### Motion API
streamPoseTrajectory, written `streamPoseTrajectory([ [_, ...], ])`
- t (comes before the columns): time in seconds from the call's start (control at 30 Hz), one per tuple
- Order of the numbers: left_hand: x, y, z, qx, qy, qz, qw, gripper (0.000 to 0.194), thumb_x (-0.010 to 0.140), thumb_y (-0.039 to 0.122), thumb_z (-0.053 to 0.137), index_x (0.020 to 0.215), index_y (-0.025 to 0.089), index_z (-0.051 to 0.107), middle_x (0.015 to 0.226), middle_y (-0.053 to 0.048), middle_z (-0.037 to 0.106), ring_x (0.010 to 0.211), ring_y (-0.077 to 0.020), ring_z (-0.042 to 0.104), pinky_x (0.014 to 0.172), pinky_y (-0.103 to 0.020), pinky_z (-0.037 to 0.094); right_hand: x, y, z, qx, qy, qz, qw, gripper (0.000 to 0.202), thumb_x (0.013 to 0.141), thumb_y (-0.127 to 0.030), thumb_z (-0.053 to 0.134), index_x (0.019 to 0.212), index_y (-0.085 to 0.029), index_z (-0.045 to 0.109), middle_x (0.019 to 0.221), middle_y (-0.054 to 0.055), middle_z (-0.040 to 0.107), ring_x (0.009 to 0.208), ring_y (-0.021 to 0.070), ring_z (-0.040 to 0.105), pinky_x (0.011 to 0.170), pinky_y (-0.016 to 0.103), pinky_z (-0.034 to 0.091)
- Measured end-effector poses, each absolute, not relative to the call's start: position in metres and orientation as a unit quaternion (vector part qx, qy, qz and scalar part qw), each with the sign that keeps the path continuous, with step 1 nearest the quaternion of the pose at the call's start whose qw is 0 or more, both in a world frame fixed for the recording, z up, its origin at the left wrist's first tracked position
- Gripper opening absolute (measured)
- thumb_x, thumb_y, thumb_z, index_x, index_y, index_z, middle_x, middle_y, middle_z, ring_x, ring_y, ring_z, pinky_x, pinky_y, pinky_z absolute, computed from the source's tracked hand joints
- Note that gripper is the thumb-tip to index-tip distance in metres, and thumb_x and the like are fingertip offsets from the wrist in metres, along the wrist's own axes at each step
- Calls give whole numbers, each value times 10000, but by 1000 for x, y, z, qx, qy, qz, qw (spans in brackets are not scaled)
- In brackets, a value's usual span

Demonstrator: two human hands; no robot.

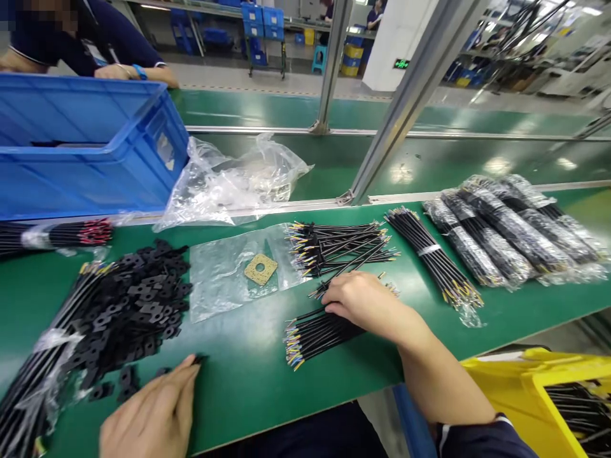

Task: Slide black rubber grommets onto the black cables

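Observation:
My left hand [155,410] is at the front left, its fingertips closed on a small black plastic piece [199,360] just above the green tabletop. A heap of similar black pieces with holes [143,292] lies beyond it. My right hand [365,302] is closed among the cables, its fingers pinched at a black cable [319,292]; the grip is partly hidden. Below that hand lies a row of short black cables [317,340] with coloured wire ends. Just behind it is a pile of cables with black pieces fitted on them [334,245].
A clear plastic bag [222,273] bears a yellow sponge [260,270]. Cable bundles [434,257] and wrapped bundles [515,222] lie right. A blue crate [143,165] stands behind, a yellow bin [525,381] front right. Metal posts [396,102] rise at the back; a person's arm [153,75] rests beyond the crate.

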State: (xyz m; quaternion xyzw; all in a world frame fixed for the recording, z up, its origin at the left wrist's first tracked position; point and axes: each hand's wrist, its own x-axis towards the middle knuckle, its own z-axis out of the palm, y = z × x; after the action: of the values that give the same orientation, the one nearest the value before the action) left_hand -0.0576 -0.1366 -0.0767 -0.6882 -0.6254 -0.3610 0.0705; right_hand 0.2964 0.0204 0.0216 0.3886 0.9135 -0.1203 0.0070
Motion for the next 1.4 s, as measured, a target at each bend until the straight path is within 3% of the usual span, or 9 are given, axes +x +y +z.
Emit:
streamPoseTrajectory([
  [0.1,-40,-133,-59,-743,-582,-296,145,46,977,214,731,1007,180,725,972,-93,839,816,-242,727,786,-346,464,290,21,17,394,912,-98,51,72,908,-171,821,851,-207,793,833,18,749,795,190,717,716,293,480],
  [0.23,-33,-130,-55,-733,-597,-290,148,118,1011,287,690,1001,172,714,934,-100,830,792,-249,743,779,-352,496,282,18,12,377,921,-92,44,122,921,-145,774,808,-181,748,826,41,725,805,203,700,752,311,498],
  [0.4,-34,-130,-65,-702,-639,-296,101,264,1046,335,625,1247,182,701,997,-95,799,850,-247,740,862,-367,534,275,15,0,379,913,-94,-118,61,1028,-167,608,987,-184,650,876,47,704,798,211,673,765,339,529],
  [0.53,-33,-131,-67,-694,-645,-311,69,200,1056,314,601,1164,197,722,1065,-108,773,906,-245,729,912,-381,541,262,16,-20,367,896,-115,-223,125,1079,-160,516,1102,-209,629,963,55,732,869,199,693,815,319,559],
  [0.7,-27,-134,-65,-666,-654,-358,33,128,1015,284,670,1121,232,718,969,-49,766,857,-206,731,844,-319,560,242,17,-36,411,900,-7,-143,245,1059,-101,528,1208,-217,684,1064,75,729,968,200,668,740,263,533],
  [0.83,-23,-138,-65,-653,-653,-383,28,117,980,251,716,1092,247,751,941,-22,774,816,-186,734,836,-296,566,232,16,-33,425,900,28,-92,253,1012,-57,566,1137,-226,707,1057,76,725,931,203,634,578,253,446],
  [1.0,-23,-148,-63,-682,-632,-368,32,128,999,226,678,1072,265,776,976,-25,780,836,-186,759,848,-287,577,230,13,-27,414,906,51,-72,232,1004,-61,564,1085,-213,719,967,72,717,896,200,625,565,261,428],
  [1.3,-28,-168,-51,-699,-628,-338,45,59,993,278,687,1004,248,737,967,-28,825,846,-217,789,921,-310,558,235,15,-33,405,906,79,-91,382,968,-4,538,1296,-106,703,880,92,718,863,214,649,596,280,469],
  [1.4,-31,-166,-51,-700,-632,-333,16,88,997,323,681,986,252,733,1014,-51,836,890,-244,798,882,-330,576,239,11,-29,390,903,60,-170,418,1006,-27,504,1365,-155,677,939,76,743,847,185,665,623,252,503],
])
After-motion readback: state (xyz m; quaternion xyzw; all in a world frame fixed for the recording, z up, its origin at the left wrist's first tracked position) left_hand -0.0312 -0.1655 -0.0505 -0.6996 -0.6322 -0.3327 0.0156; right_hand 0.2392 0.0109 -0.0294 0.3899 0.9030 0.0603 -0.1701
